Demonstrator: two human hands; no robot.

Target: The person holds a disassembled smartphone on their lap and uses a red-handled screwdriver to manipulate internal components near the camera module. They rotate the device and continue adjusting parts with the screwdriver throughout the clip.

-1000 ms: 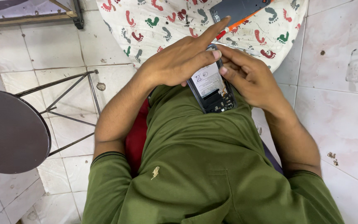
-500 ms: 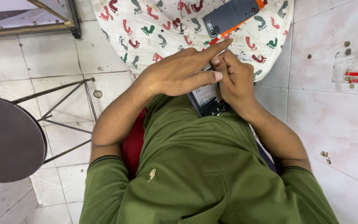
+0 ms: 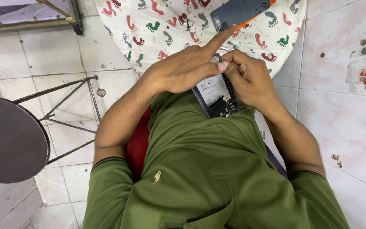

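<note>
Clearly mid-repair: opened phone (image 3: 215, 96) held over the lap against the green shirt (image 3: 200, 169), back off, insides showing. Left hand (image 3: 187, 70) over its upper end, forefinger stretched out, remaining fingers curled and pinching at something small on the top edge; too small to tell what. Right hand (image 3: 250, 78) closed round the phone's right side, steadying it. Probably loosening a small part. Next calls for a fine, steady pull, phone kept still. Dark back cover (image 3: 239, 12) apart on the printed cloth (image 3: 166, 29).

White tiled floor (image 3: 344, 123), 1 round stool (image 3: 9, 140) at left.
</note>
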